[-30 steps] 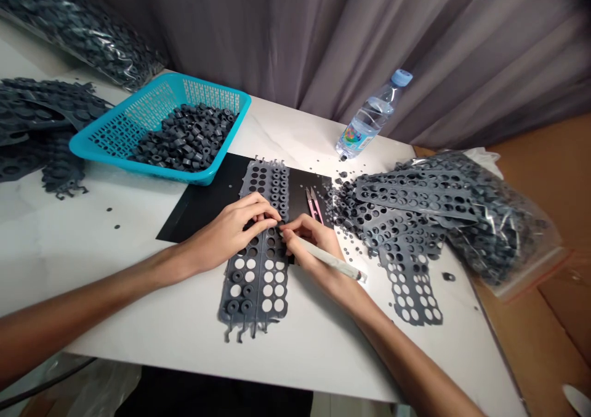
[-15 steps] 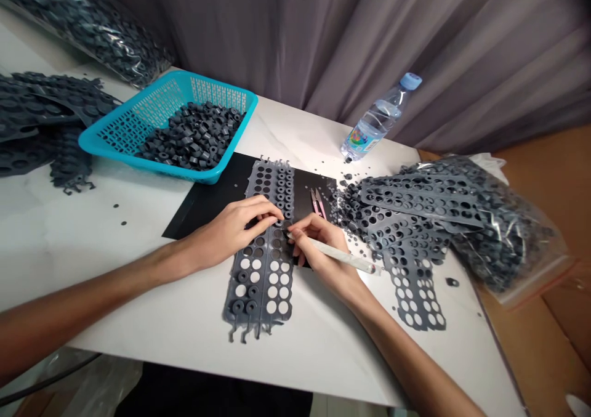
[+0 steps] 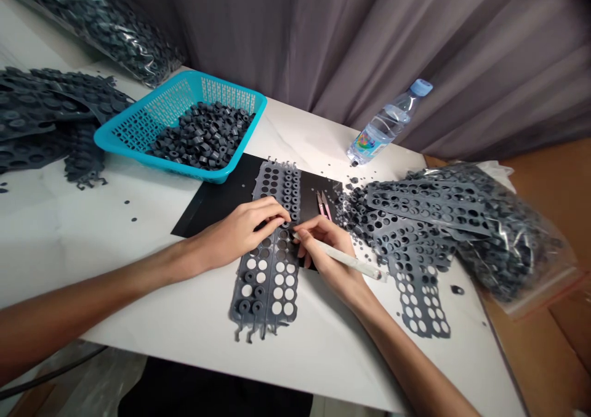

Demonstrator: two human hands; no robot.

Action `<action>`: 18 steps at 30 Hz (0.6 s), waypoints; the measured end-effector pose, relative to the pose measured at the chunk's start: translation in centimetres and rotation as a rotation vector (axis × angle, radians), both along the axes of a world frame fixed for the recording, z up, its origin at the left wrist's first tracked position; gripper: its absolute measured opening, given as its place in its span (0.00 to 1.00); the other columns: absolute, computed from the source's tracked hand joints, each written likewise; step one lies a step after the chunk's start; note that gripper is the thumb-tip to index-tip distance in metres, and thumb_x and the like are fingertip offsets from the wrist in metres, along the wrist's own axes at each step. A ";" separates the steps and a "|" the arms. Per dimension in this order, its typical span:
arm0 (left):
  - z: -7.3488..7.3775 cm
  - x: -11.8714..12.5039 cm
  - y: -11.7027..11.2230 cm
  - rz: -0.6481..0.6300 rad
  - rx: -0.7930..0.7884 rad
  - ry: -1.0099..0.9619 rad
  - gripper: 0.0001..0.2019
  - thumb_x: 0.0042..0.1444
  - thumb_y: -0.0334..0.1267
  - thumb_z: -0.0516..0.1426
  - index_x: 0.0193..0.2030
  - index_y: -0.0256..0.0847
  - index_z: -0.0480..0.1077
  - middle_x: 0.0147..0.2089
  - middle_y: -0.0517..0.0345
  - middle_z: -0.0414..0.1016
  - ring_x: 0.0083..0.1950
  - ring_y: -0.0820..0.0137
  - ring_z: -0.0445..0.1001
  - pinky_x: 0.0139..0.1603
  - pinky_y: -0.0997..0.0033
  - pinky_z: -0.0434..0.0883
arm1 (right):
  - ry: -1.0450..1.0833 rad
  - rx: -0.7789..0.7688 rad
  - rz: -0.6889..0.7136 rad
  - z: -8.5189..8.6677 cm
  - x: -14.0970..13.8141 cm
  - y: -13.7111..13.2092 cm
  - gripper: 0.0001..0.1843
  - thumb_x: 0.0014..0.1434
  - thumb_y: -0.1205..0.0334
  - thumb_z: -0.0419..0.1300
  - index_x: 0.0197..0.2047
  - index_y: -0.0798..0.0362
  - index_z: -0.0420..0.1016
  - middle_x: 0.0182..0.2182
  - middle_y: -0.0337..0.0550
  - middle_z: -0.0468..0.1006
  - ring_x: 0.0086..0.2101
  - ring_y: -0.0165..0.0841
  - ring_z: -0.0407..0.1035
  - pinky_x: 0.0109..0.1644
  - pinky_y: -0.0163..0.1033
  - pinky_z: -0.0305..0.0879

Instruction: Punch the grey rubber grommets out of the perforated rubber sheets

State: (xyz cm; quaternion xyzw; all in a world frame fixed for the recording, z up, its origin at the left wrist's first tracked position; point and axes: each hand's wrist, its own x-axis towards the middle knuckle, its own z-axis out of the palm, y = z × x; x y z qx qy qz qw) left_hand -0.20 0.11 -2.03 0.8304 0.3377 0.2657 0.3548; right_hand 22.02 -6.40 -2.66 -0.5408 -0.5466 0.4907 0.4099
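A dark grey rubber sheet [image 3: 270, 281] with rows of round holes lies lengthwise in front of me, and some grey rings [image 3: 257, 307] still sit in it. My left hand [image 3: 252, 226] rests across the sheet, thumb and forefinger brought together at the right-hand row of rings. Whatever is between those fingertips is too small to make out. A slim white pen-like tool [image 3: 351, 259] is gripped in my right hand [image 3: 329, 247]. The tool's tip end is by the sheet, close to the left fingertips, and is partly hidden by my fingers.
A blue basket [image 3: 113, 146] of loose grey rings stands back left, beside more sheets [image 3: 46, 115] and a filled plastic bag [image 3: 138, 41]. Pink-handled snips [image 3: 324, 206] lie on a black mat [image 3: 198, 204]. Rightward are a water bottle [image 3: 388, 124], punched sheets [image 3: 415, 269] and another bag [image 3: 521, 257].
The whole scene has shifted slightly right as the camera turned. Both hands keep nearly the same pose over the sheet, and the tool stays in my right hand.
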 end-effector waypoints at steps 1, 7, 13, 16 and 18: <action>0.0 0.0 0.0 -0.001 -0.001 0.000 0.12 0.77 0.38 0.51 0.50 0.43 0.76 0.52 0.55 0.79 0.54 0.64 0.79 0.59 0.64 0.73 | 0.001 0.001 0.000 0.0 0.0 0.0 0.11 0.70 0.52 0.65 0.43 0.52 0.79 0.28 0.39 0.78 0.25 0.30 0.70 0.27 0.32 0.68; 0.1 0.1 -0.1 -0.011 -0.013 -0.009 0.11 0.78 0.38 0.50 0.51 0.43 0.75 0.53 0.55 0.78 0.55 0.65 0.78 0.59 0.64 0.72 | -0.003 0.031 -0.038 0.0 0.0 0.0 0.13 0.70 0.50 0.65 0.42 0.52 0.78 0.28 0.39 0.78 0.24 0.30 0.71 0.25 0.33 0.69; 0.0 0.1 0.0 -0.028 -0.006 -0.005 0.10 0.77 0.34 0.51 0.49 0.43 0.74 0.50 0.57 0.77 0.52 0.66 0.78 0.56 0.65 0.72 | -0.025 -0.002 0.011 -0.1 0.0 0.1 0.12 0.70 0.51 0.65 0.43 0.52 0.79 0.29 0.40 0.78 0.25 0.30 0.70 0.26 0.33 0.68; 0.0 0.2 0.0 -0.036 0.014 0.003 0.10 0.77 0.34 0.50 0.50 0.43 0.74 0.51 0.56 0.76 0.53 0.66 0.78 0.56 0.64 0.72 | -0.039 -0.009 0.013 -0.1 0.0 0.1 0.13 0.70 0.50 0.65 0.43 0.52 0.79 0.29 0.40 0.78 0.25 0.30 0.70 0.26 0.33 0.67; 0.0 0.2 -0.1 -0.030 0.018 0.018 0.10 0.77 0.36 0.51 0.50 0.43 0.73 0.51 0.56 0.76 0.52 0.65 0.78 0.56 0.64 0.73 | -0.051 -0.002 0.008 -0.1 -0.1 0.1 0.13 0.70 0.50 0.64 0.43 0.52 0.79 0.28 0.39 0.78 0.25 0.31 0.70 0.26 0.33 0.67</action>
